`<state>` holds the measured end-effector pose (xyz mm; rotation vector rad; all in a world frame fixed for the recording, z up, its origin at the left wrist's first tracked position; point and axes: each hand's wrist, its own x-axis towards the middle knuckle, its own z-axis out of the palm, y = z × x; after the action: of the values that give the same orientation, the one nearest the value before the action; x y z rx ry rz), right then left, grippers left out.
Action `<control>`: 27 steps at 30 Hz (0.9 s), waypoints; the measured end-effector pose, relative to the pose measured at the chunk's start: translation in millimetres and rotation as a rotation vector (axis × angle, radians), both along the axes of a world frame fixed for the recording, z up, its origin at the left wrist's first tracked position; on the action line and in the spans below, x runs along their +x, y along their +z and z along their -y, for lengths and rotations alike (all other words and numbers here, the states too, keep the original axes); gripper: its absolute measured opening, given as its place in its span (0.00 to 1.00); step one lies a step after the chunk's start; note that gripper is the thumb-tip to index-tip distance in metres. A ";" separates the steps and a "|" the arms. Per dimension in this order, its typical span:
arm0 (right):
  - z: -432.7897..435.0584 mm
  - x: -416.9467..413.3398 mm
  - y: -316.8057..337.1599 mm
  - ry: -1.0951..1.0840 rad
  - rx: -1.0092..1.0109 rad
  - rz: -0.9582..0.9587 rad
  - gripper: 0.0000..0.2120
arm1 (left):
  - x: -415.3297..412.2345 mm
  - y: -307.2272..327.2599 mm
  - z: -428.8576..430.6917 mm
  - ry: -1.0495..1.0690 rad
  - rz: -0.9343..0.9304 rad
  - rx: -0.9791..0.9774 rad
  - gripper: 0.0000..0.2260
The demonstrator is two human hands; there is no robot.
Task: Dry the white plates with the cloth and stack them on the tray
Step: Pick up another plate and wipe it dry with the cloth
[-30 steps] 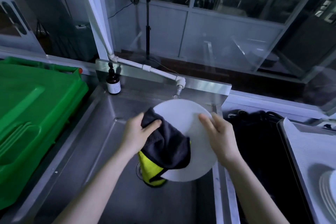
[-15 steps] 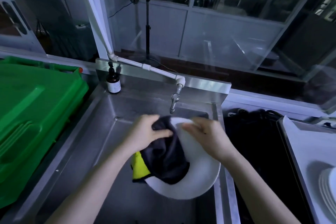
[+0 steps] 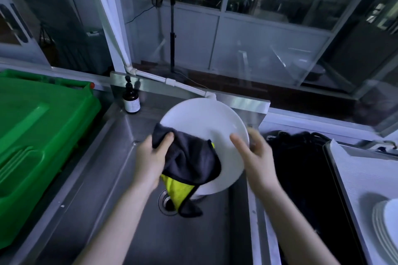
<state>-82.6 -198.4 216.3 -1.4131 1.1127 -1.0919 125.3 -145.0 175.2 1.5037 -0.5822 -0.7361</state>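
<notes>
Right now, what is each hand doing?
Left hand: grips the dark cloth against the white plate.
Right hand: holds the plate's right edge.

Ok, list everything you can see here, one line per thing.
held plate: one, white, tilted up over the sink
cloth: one, dark grey with yellow underside, against the held plate's lower left
stacked plates: one stack, white, on the tray at far right; count unclear
tray: one, steel rim with white lining, far right
sink: one, steel, centre
drain: one, steel, sink bottom
bottle: one, brown with white label, sink's back left corner
pipe: one, white, along the sink's back
bin: one, green, left of the sink
cables: a tangle, black, between sink and tray
left hand: grips the cloth
right hand: holds the held plate's right edge
</notes>
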 end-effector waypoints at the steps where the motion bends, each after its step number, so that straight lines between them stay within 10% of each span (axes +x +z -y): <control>1: 11.8 -6.3 11.3 0.111 -0.037 -0.083 0.10 | 4.7 6.9 -0.6 -0.075 0.121 -0.016 0.10; 6: 27.0 13.2 26.2 0.383 -0.430 -0.638 0.24 | 6.6 35.5 5.7 -0.485 0.588 0.008 0.20; 13: 15.2 2.1 1.3 -0.097 -0.061 -0.130 0.25 | -4.6 1.0 -13.4 -0.085 0.242 0.029 0.04; 21: 13.3 11.1 23.1 0.326 -0.367 -0.573 0.22 | 5.3 27.1 1.8 -0.576 0.611 0.096 0.19; 27: 11.2 -1.9 -0.5 -0.033 -0.163 -0.330 0.27 | 10.3 11.5 -3.4 -0.238 0.394 -0.014 0.05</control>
<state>-84.5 -209.6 215.9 -1.7554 1.3055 -1.0137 135.6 -141.7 186.7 1.5935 -1.0756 -0.6138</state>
